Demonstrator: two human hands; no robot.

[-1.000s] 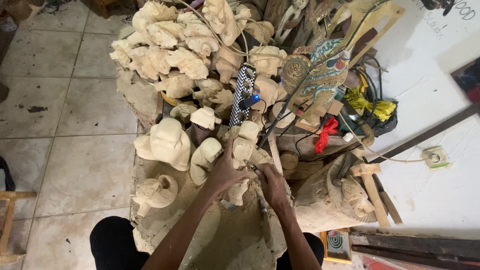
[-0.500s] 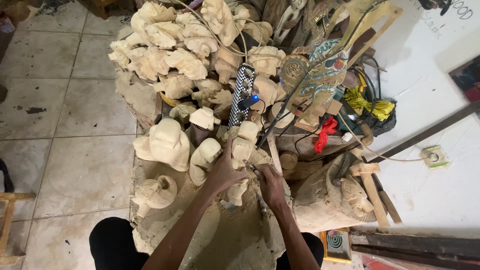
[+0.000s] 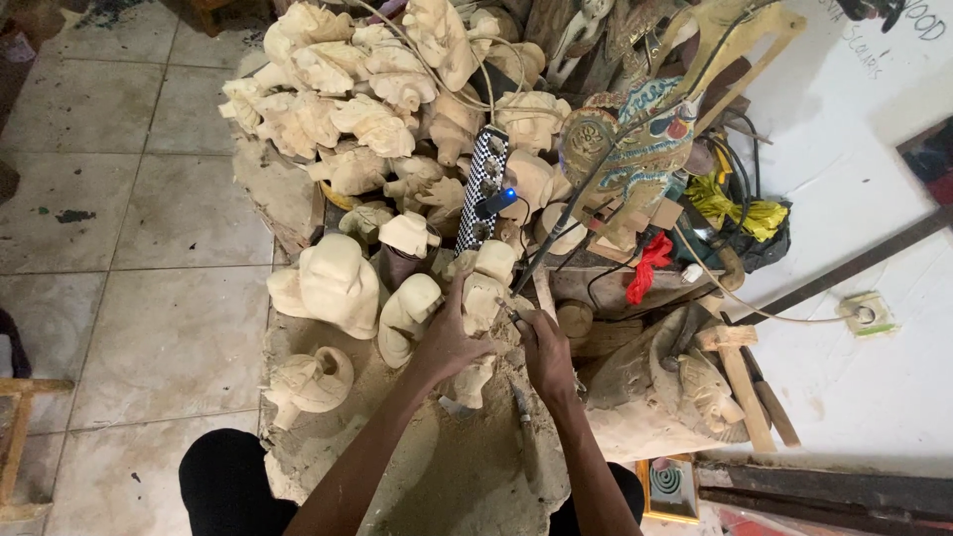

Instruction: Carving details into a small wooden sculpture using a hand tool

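Both forearms are bare with no sleeves showing, and black trousers (image 3: 223,481) cover the knees.

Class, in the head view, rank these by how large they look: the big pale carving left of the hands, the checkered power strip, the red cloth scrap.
1. Big pale carving, clearly bulkiest.
2. Checkered power strip, long but narrow.
3. Red cloth scrap, smallest.
All lie at similar distance, so the order seems safe.

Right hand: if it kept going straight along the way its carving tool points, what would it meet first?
The right hand aims its thin tool up-left at the pale carved wooden figure gripped by the left hand. That figure comes first, seemingly already at the tip; depth is unclear.
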